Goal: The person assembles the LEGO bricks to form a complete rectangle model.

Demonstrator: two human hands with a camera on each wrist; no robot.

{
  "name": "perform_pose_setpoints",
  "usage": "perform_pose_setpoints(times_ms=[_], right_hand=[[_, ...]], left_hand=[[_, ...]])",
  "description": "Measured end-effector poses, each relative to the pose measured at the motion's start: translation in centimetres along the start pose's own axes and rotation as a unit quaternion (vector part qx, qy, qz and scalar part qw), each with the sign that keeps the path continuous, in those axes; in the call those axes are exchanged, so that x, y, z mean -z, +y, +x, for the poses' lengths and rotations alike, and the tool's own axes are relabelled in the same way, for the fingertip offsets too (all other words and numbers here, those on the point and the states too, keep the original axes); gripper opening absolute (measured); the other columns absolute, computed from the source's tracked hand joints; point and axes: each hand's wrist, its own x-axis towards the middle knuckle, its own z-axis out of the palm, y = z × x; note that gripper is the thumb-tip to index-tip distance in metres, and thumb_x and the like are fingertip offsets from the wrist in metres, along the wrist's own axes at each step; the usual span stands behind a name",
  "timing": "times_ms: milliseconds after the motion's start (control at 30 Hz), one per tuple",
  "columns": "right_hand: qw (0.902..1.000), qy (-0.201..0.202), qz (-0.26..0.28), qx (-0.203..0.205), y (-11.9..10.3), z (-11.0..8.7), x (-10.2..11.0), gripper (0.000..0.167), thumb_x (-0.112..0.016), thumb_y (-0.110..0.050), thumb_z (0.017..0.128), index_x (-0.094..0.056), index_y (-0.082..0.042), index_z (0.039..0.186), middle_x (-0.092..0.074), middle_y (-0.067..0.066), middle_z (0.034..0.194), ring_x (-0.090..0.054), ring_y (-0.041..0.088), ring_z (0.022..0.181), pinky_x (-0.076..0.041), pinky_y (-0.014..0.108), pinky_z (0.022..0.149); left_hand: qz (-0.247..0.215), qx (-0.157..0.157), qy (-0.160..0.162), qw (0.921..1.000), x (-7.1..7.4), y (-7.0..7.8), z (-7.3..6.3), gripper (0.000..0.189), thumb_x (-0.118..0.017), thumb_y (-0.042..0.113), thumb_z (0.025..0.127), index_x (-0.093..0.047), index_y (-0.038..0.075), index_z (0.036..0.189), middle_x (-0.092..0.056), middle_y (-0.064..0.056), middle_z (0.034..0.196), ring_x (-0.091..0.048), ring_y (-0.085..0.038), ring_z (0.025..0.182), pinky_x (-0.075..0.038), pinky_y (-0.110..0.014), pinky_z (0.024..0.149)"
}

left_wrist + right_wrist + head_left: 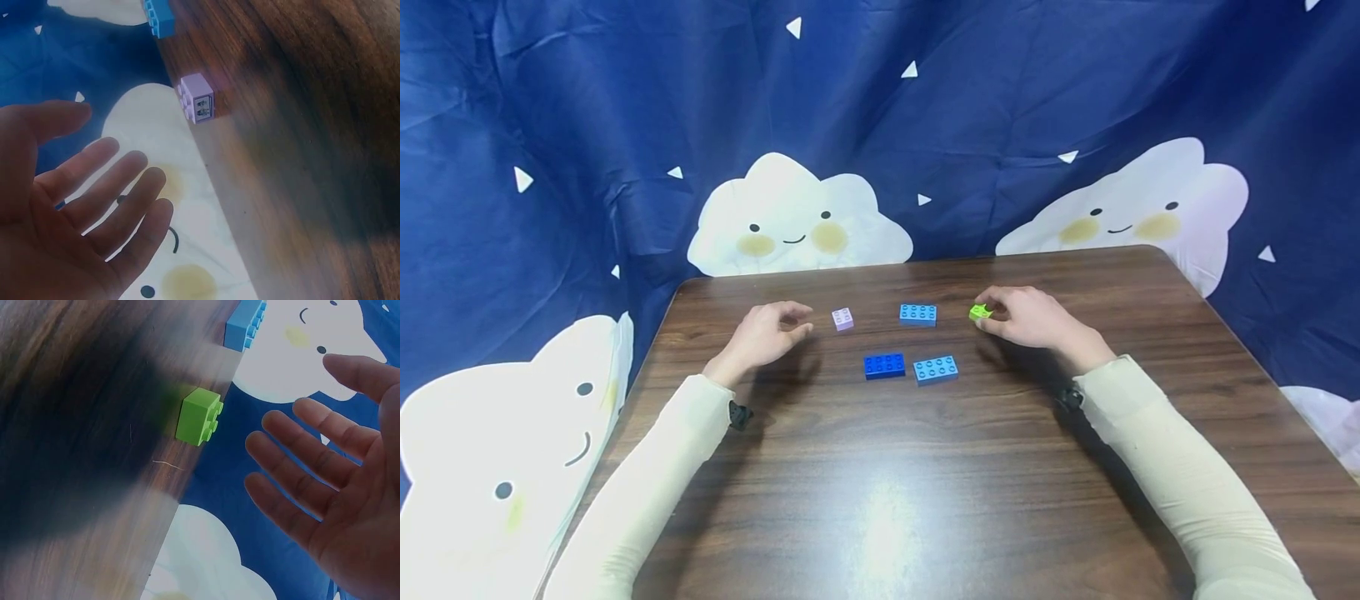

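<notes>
My left hand (pixel 767 333) hovers over the table with relaxed, spread fingers and holds nothing. Just right of its fingertips sits a small lilac toy brick (pixel 843 319); in the left wrist view that lilac brick (pixel 197 99) shows a printed picture on one side. On the other side, my right hand (pixel 1024 316) has its thumb and fingers apart around a lime green brick (pixel 979 312). In the right wrist view a gap shows between the fingers (pixel 275 425) and the green brick (pixel 199 417), which sits on the table.
Between the hands lie a light blue brick (pixel 918 314) at the back, a dark blue brick (pixel 884 366) and another light blue brick (pixel 936 369) nearer. All rest on a dark wooden table (pixel 820 467). A blue curtain (pixel 970 108) with white clouds hangs behind.
</notes>
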Motion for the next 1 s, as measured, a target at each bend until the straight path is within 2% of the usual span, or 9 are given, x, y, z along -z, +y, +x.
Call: perform_pose_setpoints(times_ms=[267,433,667,1000], right_hand=[[0.9999,-0.009,0.009,0.011,0.0,0.0,-0.6,0.037,-0.067,-0.031,0.093,-0.066,-0.006,0.12,-0.075,0.011,0.106,-0.07,0.029,0.099,-0.052,0.049,0.086],[0.9998,-0.014,0.009,0.015,-0.2,0.1,-0.9,0.037,-0.067,-0.032,0.093,-0.066,-0.007,0.121,-0.075,0.01,0.105,-0.07,0.028,0.097,-0.052,0.049,0.086],[0.9995,-0.01,0.014,0.026,-0.4,0.0,-1.2,0.035,-0.069,-0.03,0.093,-0.067,-0.008,0.119,-0.076,0.008,0.102,-0.071,0.026,0.097,-0.053,0.049,0.087],[0.9991,-0.004,0.016,0.038,-0.7,-0.2,-1.6,0.035,-0.071,-0.029,0.091,-0.068,-0.008,0.118,-0.076,0.01,0.101,-0.07,0.025,0.096,-0.054,0.048,0.086]], left_hand=[[0.0,-0.015,0.0,0.9999,-0.6,0.2,0.0,0.038,-0.067,0.029,0.094,-0.067,0.008,0.126,-0.071,-0.011,0.123,-0.068,-0.03,0.112,-0.05,-0.048,0.1],[-0.015,-0.008,-0.005,0.9998,-0.9,0.5,-0.2,0.037,-0.068,0.029,0.093,-0.068,0.01,0.125,-0.072,-0.011,0.122,-0.07,-0.03,0.11,-0.051,-0.048,0.098],[-0.016,-0.015,-0.008,0.9997,-1.5,0.6,0.0,0.036,-0.068,0.028,0.094,-0.068,0.009,0.124,-0.072,-0.011,0.12,-0.07,-0.03,0.11,-0.052,-0.047,0.098],[-0.043,-0.028,-0.02,0.9985,-2.4,0.9,0.1,0.035,-0.069,0.023,0.093,-0.068,0.006,0.123,-0.071,-0.014,0.121,-0.069,-0.031,0.111,-0.054,-0.047,0.096]])
